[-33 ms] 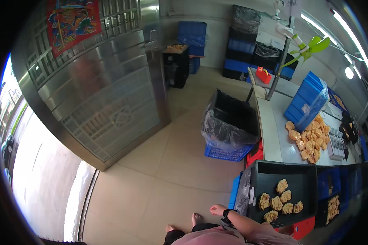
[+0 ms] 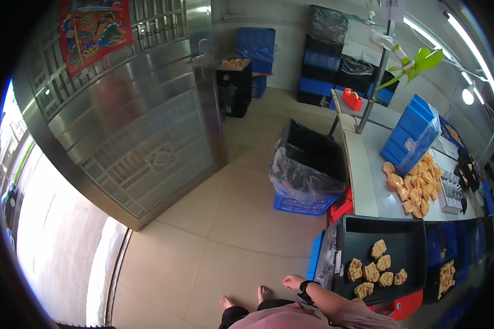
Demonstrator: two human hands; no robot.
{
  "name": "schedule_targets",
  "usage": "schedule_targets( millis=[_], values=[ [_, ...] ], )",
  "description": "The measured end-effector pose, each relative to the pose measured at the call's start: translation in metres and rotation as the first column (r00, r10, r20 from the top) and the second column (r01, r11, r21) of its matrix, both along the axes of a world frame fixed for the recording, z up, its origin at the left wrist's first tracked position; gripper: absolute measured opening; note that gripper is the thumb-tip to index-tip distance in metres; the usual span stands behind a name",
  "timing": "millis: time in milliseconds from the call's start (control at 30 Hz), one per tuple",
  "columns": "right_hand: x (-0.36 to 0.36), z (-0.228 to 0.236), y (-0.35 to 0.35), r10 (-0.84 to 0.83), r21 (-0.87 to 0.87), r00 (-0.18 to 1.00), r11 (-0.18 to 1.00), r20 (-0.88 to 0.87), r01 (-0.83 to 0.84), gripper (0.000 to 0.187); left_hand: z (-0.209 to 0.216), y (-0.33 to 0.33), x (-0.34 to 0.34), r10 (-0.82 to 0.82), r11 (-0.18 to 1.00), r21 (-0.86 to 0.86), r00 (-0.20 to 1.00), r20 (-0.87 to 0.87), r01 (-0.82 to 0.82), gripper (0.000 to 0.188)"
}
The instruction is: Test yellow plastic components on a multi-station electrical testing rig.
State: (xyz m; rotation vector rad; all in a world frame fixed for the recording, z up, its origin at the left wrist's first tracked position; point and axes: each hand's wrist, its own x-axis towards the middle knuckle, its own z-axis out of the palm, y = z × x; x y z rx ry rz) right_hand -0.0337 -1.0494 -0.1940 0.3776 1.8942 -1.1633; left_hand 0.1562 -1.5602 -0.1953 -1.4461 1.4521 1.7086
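My right hand (image 2: 294, 282) hangs low in front of my body, with a black watch (image 2: 309, 291) on the wrist. Its fingers look loosely curled, and nothing shows in them. No part of my left hand is visible. Just right of the right hand is a black tray (image 2: 409, 241). Several pale tan, blocky moulded pieces (image 2: 370, 272) lie spread in its lower half, apart from my hand.
A heap of orange-tan pieces (image 2: 417, 189) lies on the white table (image 2: 362, 181) beside a tilted blue crate (image 2: 406, 134). A lined black bin (image 2: 307, 164) stands on the floor. At left is a metal door (image 2: 148, 137), swung inward; my bare feet (image 2: 264, 293) are on tiles.
The view has turned very slightly, so the door sits a little further left. My right hand and the pieces in the tray keep their places.
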Motion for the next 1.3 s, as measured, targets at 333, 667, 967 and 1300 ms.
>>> schedule_targets(
  millis=[333, 667, 967, 1300],
  values=[
    [-0.027, 0.006, 0.005, -0.138, 0.266, 0.989, 0.956, 0.043, 0.122, 0.029, -0.026, -0.079, -0.098, -0.14, 0.99, 0.039, 0.987, 0.083, 0.137, 0.05],
    [-0.08, 0.023, -0.057, -0.495, -0.015, 0.848, 0.865, -0.187, 0.502, 0.035, -0.039, -0.223, -0.29, -0.304, 0.95, -0.043, 0.949, 0.079, 0.308, 0.039],
    [-0.131, -0.012, 0.014, -0.449, 0.405, 0.87, 0.848, 0.206, 0.342, 0.032, -0.03, -0.146, -0.449, -0.439, 0.894, -0.066, 0.896, 0.073, 0.443, 0.029],
    [-0.432, 0.056, 0.141, -0.562, 0.086, 0.801, 0.805, -0.208, 0.587, 0.027, 0.032, -0.041, -0.61, -0.321, 0.942, 0.101, 0.947, -0.011, 0.321, 0.046]
  ],
)
